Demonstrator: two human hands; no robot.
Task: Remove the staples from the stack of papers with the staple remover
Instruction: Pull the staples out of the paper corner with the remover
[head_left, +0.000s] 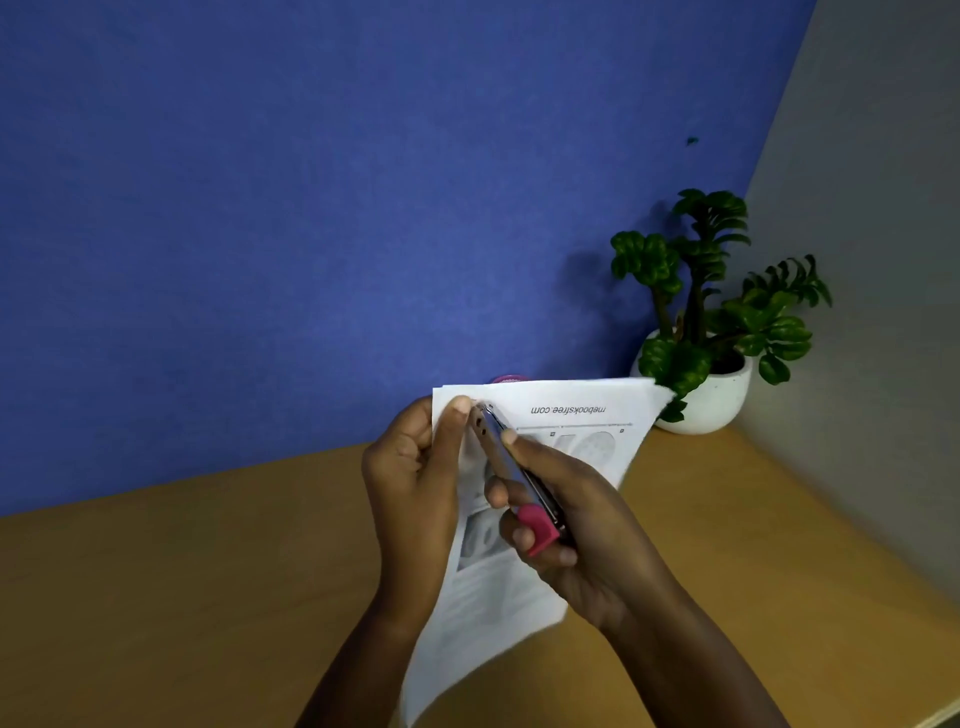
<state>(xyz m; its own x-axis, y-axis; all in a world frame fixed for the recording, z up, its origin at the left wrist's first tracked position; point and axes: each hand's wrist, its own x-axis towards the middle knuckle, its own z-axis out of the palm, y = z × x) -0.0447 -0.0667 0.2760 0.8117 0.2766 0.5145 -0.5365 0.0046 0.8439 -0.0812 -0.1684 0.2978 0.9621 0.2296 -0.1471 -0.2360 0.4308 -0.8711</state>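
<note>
Pinching the stack of papers (566, 415) at its upper-left corner in mid-frame, the left hand (415, 467) steadies that corner so the right hand (576, 525), wrapped around the staple remover (511, 467), can nose its tip toward the staple there.

Only readable text: "mebooksfree.com", printed upside down along the top edge of the stack of papers (571, 415), centre-right of the frame. Start of the string may be cut off. Body print and figures lower on the sheet are too blurred to read.
</note>
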